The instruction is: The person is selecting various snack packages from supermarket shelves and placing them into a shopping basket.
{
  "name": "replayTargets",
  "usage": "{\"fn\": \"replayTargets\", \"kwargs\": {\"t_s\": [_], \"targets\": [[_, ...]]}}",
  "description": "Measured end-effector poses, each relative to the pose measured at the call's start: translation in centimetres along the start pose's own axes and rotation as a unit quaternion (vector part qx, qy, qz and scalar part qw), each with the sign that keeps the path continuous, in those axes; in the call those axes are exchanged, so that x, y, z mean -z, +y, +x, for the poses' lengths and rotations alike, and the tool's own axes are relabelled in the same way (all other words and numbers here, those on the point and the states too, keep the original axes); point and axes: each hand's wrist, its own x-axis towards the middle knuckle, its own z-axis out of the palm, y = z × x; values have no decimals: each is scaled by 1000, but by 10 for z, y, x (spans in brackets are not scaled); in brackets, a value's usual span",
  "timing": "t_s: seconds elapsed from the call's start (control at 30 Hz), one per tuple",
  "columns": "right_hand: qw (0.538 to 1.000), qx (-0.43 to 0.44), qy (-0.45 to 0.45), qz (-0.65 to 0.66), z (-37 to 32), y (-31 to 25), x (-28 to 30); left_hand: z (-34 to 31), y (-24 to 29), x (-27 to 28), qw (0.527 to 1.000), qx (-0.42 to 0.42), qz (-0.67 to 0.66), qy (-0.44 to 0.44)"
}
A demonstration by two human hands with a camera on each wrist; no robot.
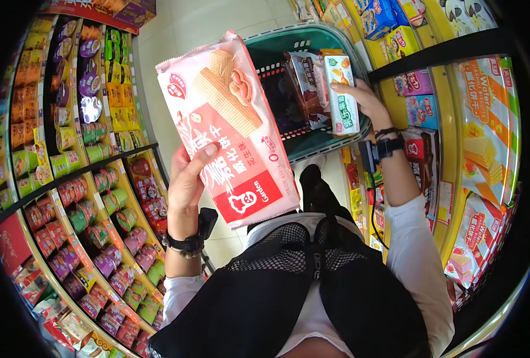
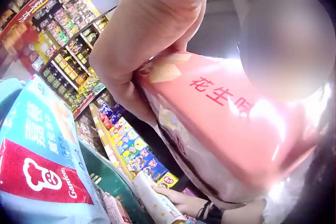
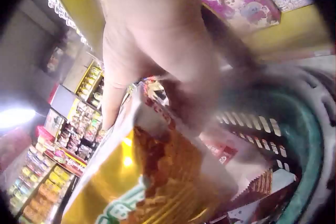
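Pink pack point(image 1: 241, 137) | left hand point(image 1: 188, 176) grips its edge | right hand point(image 1: 365, 101) grips white pack point(image 1: 343, 104), basket point(image 1: 289, 42) beside it | slick wrapper could slip left thumb

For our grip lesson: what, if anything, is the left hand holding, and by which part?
The left hand holds the pink Garden peanut wafer pack by a long edge, thumb on its front.
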Motion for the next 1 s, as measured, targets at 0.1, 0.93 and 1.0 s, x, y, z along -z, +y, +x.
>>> {"fn": "replayTargets", "kwargs": {"t_s": [0.1,0.93,1.0], "targets": [[1000,21,5,-1,17,-7,-7,0,-2,3,1000,10,-1,2],[853,56,205,-476,80,14,1,12,-8,17,1000,11,-6,29],[848,27,224,-480,73,7,-6,13,-9,18,999,15,5,32]]}}
